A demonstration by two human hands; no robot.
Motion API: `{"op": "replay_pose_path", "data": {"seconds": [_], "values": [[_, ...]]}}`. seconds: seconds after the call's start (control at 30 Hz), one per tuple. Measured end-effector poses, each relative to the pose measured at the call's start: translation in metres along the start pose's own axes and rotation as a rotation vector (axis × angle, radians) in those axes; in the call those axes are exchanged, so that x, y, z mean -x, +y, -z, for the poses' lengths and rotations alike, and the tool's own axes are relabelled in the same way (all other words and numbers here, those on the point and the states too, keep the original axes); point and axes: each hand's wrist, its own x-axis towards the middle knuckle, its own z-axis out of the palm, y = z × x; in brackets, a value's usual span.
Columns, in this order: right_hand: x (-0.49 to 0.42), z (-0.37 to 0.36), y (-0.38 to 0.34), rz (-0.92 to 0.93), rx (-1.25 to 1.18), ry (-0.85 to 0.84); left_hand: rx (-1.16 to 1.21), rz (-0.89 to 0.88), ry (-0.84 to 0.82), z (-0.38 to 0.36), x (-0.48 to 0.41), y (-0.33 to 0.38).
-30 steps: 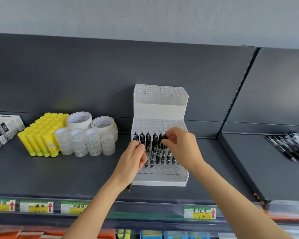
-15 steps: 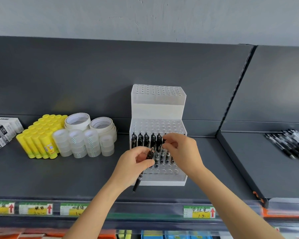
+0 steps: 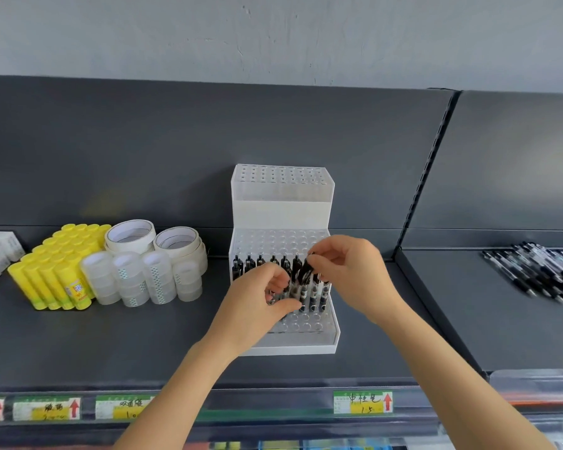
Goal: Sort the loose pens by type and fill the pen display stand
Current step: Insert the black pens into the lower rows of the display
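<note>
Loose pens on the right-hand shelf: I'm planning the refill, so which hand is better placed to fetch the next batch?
Right, probably. The loose pens lie past the divider, on the side of the right hand; the left hand would have to cross the pen display stand. It now pinches a pen.

Item: white stepped plastic pen display stand (image 3: 281,203) on dark grey shelf (image 3: 111,345), lower tier w/ upright black pens (image 3: 260,259). R hand (image 3: 351,274) pinches tilted black pen (image 3: 304,271) at top; L hand (image 3: 257,306) grips its lower barrel.
</note>
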Motion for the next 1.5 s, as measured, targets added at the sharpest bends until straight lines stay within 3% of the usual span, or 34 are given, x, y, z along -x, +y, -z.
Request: {"op": "replay_pose_path", "data": {"seconds": [0.17,0.33,0.47,0.97,1.2,1.5], "values": [[-0.007,-0.004,0.005,0.043,0.178,0.049,-0.27,-0.071,-0.075,0.013,0.007,-0.011],[-0.007,-0.015,0.006,0.034,0.222,0.008,-0.375,-0.081,-0.127,0.02,0.011,-0.013],[-0.006,-0.026,0.01,0.027,0.263,-0.048,-0.37,-0.053,-0.16,0.02,0.013,-0.016],[0.0,-0.035,0.022,-0.048,0.276,0.003,-0.332,-0.071,-0.224,0.02,0.017,-0.024],[0.038,-0.013,0.054,-0.201,0.505,-0.062,-0.458,-0.245,-0.336,0.001,0.012,-0.013],[0.108,0.051,0.089,-0.379,0.576,-0.018,-0.417,-0.488,-0.476,-0.068,0.006,0.029]]}}
